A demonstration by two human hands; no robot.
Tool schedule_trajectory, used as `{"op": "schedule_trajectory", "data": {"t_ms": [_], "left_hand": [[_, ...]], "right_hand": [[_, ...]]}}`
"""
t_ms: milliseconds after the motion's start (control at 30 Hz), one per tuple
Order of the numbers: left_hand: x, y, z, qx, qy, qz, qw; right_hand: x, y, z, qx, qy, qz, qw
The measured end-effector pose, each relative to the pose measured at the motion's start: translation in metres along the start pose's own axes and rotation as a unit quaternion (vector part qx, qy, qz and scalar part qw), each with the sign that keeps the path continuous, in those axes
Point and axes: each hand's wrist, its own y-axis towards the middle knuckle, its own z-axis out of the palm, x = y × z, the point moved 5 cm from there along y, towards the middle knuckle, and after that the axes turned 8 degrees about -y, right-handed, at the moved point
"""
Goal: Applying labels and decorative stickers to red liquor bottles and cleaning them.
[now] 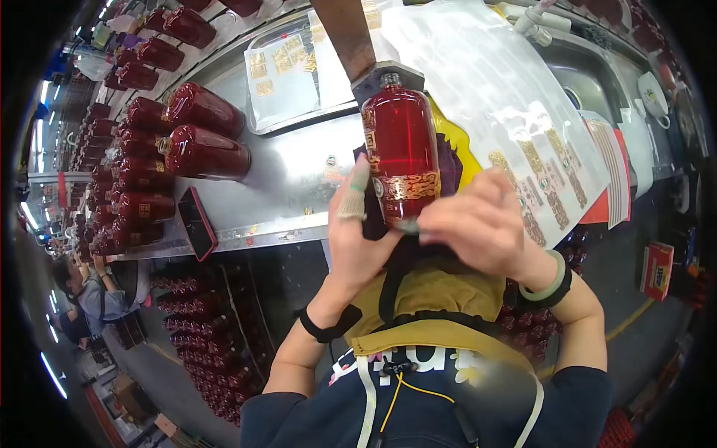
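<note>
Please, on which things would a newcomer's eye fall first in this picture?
Probably on the red bottle in the centre, with the left grip and right grip beside its near end. Next, perhaps, on the crowd of similar bottles at the left, and the pale sheet with gold stickers at the right.

Red bottle (407, 138) (gold-banded), base nearest

I see gold labels (411, 186) on the red bottle (399, 134) at the left hand (351, 224), more on a pale sheet (448, 60) beyond the right hand (482, 228), and white lettering (450, 361) on the shirt (284, 418) below.
</note>
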Motion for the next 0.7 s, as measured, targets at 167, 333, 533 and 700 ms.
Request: {"op": "schedule_trajectory", "data": {"t_ms": [167,333,533,700], "left_hand": [[0.003,0.017,0.002,-0.018,0.095,0.113,0.989],[-0.007,0.005,-0.002,-0.048,-0.011,0.023,0.999],[-0.001,-0.001,0.000,0.019,0.101,0.108,0.989],[0.007,0.000,0.005,-0.056,-0.047,-0.065,0.995]], "right_hand": [[-0.013,-0.007,0.011,-0.018,-0.073,-0.034,0.997],[-0.010,-0.003,-0.003,-0.079,-0.096,0.017,0.992],[0.007,-0.008,-0.003,0.018,-0.037,-0.024,0.999],[-0.004,-0.014,0.007,-0.004,-0.104,-0.018,0.994]]}}
